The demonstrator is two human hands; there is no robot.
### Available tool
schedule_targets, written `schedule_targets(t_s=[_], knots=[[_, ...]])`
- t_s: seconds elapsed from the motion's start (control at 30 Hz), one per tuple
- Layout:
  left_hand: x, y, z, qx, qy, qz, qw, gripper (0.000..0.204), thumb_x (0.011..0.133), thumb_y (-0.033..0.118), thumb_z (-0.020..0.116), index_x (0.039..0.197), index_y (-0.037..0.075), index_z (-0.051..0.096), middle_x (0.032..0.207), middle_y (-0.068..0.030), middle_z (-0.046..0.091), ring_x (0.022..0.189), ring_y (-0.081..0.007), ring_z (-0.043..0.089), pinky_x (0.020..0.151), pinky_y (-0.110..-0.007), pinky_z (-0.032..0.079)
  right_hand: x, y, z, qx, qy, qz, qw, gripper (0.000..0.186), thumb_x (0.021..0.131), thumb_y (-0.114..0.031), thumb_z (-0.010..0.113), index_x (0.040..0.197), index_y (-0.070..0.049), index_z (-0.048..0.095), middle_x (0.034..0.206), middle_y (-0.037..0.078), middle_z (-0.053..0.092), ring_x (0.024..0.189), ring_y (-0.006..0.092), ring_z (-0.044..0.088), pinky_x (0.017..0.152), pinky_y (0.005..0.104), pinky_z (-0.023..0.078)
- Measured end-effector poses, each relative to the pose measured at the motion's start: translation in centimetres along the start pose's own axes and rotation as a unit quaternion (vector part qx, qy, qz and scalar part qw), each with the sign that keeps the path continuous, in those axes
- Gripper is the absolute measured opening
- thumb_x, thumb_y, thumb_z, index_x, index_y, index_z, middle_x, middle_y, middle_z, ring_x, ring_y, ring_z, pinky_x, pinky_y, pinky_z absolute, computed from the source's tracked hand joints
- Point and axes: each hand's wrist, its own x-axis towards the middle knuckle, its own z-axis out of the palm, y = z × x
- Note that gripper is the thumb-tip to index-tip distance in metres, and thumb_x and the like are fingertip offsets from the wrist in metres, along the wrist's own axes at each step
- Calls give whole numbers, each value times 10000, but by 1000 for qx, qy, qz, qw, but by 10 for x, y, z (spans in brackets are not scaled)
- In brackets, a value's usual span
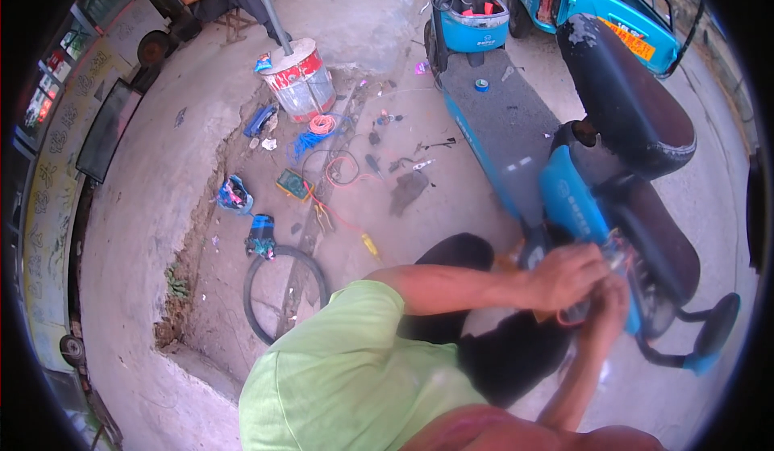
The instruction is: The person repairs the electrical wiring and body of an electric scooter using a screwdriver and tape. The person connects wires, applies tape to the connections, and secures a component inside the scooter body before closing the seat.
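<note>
Scooter [576,197]: stands at right of the view, blue and black, with the front end toward the top. Carries a black seat [625,96] above the blue body and a second seat [653,241] farther back. Shows loose wires [617,249] by the rear side panel, right at the hands.

Left hand [567,278]: reaches across from the left to the wires, fingers bent and close together. Cannot tell, through the blur, what is pinched in them. Right hand [610,299]: comes up from below, just below and right of the left one, fingers curled at the same spot; cannot tell whether clamped on a wire. Just below the left hand, loops a red wire [571,320].

On the grey footboard [504,112], at the front part: lies a roll of blue tape [481,86]. Beyond, at the front box [476,36]: spills more wiring at the top.

On the ground, left of the scooter: a multimeter [294,184], pliers [325,219] just beside, and a yellow clip [370,245] on a red lead. Farther up, a coil of pinkish wire [321,124] near blue strands [306,142]. Lower, a black tyre [251,298], with a blue-and-black tool [260,235] at the upper edge and a blue tub [235,195] near. Behind, a red-and-white drum [300,88] around a pole [271,8]; at top left, another person [242,0], seated.
</note>
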Motion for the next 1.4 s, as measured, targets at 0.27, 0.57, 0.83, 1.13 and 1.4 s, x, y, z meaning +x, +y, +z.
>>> schedule_targets(t_s=[0.27, 0.57, 0.83, 1.13, 1.4], knots=[[-1, 7, -2, -4, -12, -47, 999, 267, 822, -8, 728, 1052, -2, 594, 985, -160, 541, 881, -357, 596, 708, -434, 510, 0, 2, 3, -31, 11, 0, 999, 101, 990, -79, 583, 1032, 6, 618, 862, -10, 595, 746, 50, 499, 686, 205, 395], [-2, 10, -5, 75, -4, -83, 994, 204, 812, 59, 754, 973, 10, 639, 1025, -149, 518, 910, -337, 581, 725, -454, 484, -2, 1, 7, -32, 24, -5, 999, 84, 985, -71, 581, 1020, -5, 617, 833, -15, 571, 721, 56, 486, 661, 209, 393], [3, 13, -6, 89, 21, -47, 995, 177, 780, 107, 773, 898, 44, 658, 1041, -123, 530, 942, -311, 545, 818, -462, 410, -6, -2, 9, -63, 27, -12, 998, 85, 991, -72, 572, 1027, -4, 609, 882, 1, 595, 762, 62, 521, 705, 221, 434], [42, 21, -4, 119, -61, 74, 988, 143, 801, 181, 700, 834, 42, 691, 962, -106, 519, 956, -287, 508, 835, -467, 354, -3, -7, -11, -138, 23, -91, 986, 145, 1029, -104, 574, 1118, 8, 594, 1046, 49, 632, 952, 90, 581, 862, 248, 473], [27, 19, -9, 136, -95, 67, 984, 167, 849, 186, 668, 853, 28, 719, 961, -101, 534, 936, -280, 518, 831, -456, 374, -14, -6, -16, -226, 21, -125, 966, 197, 1037, -111, 633, 1179, 26, 630, 1080, 55, 665, 972, 109, 609, 871, 269, 503]])
